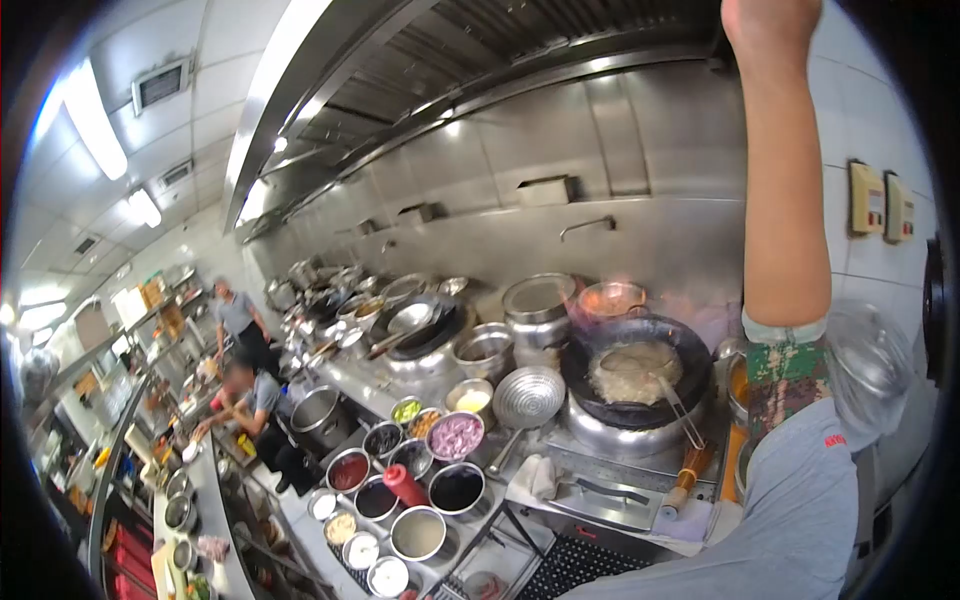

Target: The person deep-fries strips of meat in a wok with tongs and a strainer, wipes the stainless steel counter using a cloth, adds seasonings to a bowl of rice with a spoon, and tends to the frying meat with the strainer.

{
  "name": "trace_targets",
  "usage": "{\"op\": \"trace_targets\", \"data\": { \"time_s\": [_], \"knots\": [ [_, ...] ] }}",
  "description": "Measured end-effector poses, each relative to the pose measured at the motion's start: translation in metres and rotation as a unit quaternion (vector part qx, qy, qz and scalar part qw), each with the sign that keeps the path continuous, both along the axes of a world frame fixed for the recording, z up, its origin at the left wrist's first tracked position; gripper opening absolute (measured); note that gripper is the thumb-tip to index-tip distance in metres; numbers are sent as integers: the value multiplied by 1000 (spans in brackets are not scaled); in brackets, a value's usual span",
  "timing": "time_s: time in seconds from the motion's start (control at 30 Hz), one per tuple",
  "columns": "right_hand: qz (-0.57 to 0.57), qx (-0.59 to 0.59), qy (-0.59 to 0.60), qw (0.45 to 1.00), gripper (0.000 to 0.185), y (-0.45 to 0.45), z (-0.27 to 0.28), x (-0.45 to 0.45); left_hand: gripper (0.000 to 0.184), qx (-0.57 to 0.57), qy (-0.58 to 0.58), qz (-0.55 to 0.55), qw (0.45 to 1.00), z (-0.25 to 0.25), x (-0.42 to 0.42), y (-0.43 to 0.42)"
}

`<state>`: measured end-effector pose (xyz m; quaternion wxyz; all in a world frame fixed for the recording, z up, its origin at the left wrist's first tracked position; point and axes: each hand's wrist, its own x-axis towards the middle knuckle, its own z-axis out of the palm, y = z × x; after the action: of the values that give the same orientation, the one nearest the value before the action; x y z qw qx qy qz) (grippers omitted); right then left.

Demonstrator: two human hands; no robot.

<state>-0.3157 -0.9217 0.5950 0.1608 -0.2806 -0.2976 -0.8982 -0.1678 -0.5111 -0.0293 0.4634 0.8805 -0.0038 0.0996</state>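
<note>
My right arm reaches straight up along the right side, its hand (pixel 772 18) cut off by the top edge. The fingers are out of frame, so what they hold or touch cannot be seen. My left hand is out of view. Below the raised arm, a black wok (pixel 590 388) sits on a burner with bubbling, pale liquid (pixel 635 372) in it. A round skimmer lies in the liquid, its wire handle (pixel 683 418) leaning over the wok's front rim. A perforated ladle (pixel 528 397) rests left of the wok.
Pots of sauces and ingredients, including chopped purple onion (pixel 456 437), and a red squeeze bottle (pixel 403 485) crowd the front left. A bamboo brush (pixel 688 478) lies by the stove edge. Another wok (pixel 420 325) stands farther left. Two people (pixel 240 315) are beyond. A hood (pixel 480 60) overhangs everything.
</note>
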Motion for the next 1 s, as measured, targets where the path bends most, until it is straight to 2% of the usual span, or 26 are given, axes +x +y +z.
{"op": "trace_targets", "data": {
  "time_s": [0.03, 0.07, 0.1, 0.17, 0.2, 0.23, 0.3, 0.33, 0.37, 0.43, 0.47, 0.5, 0.53, 0.57, 0.63, 0.67, 0.7, 0.77, 0.83, 0.87, 0.9, 1.0],
  "knots": [
    [-32, -12, 34, 999, 25, 17, -17, 11, 38, 19, 19, -4, 1000, -19, 1, -1],
    [-45, -50, 80, 995, 28, 27, -36, 15, 39, -20, -78, 5, 997, -19, -8, -15],
    [-56, -87, 127, 987, 30, 37, -55, 20, 39, 4, -25, -4, 1000, -28, -10, -15],
    [-38, -209, 243, 946, 31, 46, -88, 21, 37, -16, 34, -18, 999, -4, -30, -22],
    [-51, -240, 280, 928, 28, 43, -99, 24, 37, -4, 34, -19, 999, -16, -29, -18],
    [-64, -269, 318, 907, 26, 40, -109, 28, 43, -52, 67, -41, 996, -24, -27, -12],
    [-112, -254, 371, 886, 21, 31, -143, 47, 33, -85, -3, -15, 996, -35, -31, -10],
    [-127, -240, 402, 875, 20, 34, -162, 59, 34, -44, -20, -23, 999, -41, -28, -3],
    [-106, -232, 498, 829, 21, 46, -202, 72, 34, -104, 8, -14, 994, -33, -32, -5],
    [-85, -186, 671, 713, 26, 70, -280, 100, 33, -10, 53, -80, 995, -46, -36, 14],
    [-32, -160, 713, 682, 24, 80, -332, 115, 34, 2, 69, -110, 992, -48, -40, 17],
    [-11, -130, 789, 600, 22, 97, -370, 116, 34, 15, 84, -145, 986, -51, -44, 19],
    [-16, -136, 819, 557, 22, 109, -422, 120, 35, 6, 84, -183, 979, -59, -48, 25],
    [54, -120, 846, 517, 23, 124, -474, 120, 35, 25, 106, -209, 972, -57, -52, 29],
    [79, -85, 899, 423, 23, 156, -549, 104, 34, 34, 162, -237, 957, -58, -59, 40],
    [90, -68, 912, 395, 24, 172, -588, 92, 35, 45, 162, -255, 952, -63, -59, 49],
    [102, -51, 924, 365, 25, 184, -614, 78, 35, 53, 163, -273, 947, -72, -59, 57],
    [147, -64, 947, 279, 25, 196, -630, 51, 35, 73, 174, -307, 933, -82, -60, 69],
    [129, -11, 945, 300, 22, 186, -619, 36, 36, 97, 189, -335, 918, -82, -53, 80],
    [81, 20, 934, 347, 21, 175, -607, 31, 38, 132, 187, -348, 909, -80, -47, 82],
    [42, 63, 927, 368, 21, 161, -595, 28, 38, 139, 175, -355, 908, -83, -40, 86],
    [-8, 209, 893, 399, 23, 120, -542, 21, 41, 140, 150, -360, 910, -87, -15, 91]
  ]
}}
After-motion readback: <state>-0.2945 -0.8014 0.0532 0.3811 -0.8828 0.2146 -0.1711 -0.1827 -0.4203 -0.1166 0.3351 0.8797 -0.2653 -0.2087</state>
